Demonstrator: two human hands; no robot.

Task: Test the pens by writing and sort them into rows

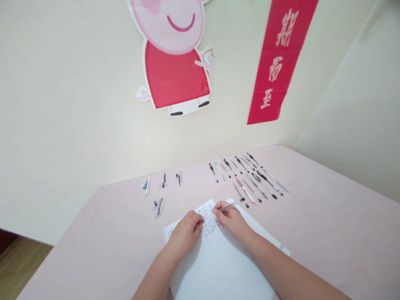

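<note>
A white sheet of paper (225, 262) lies on the pink table (328, 225) in front of me, with handwriting near its far end. My right hand (229, 217) is closed around a pen (226, 206), its tip on the written area. My left hand (187, 231) rests on the paper's left part with its fingers curled, pressing the sheet down.
A row of several pens (250, 177) lies beyond the paper at the right. A few pens and caps (161, 187) lie to the left near the wall. A cartoon pig sticker (175, 58) and a red banner (279, 58) hang on the wall.
</note>
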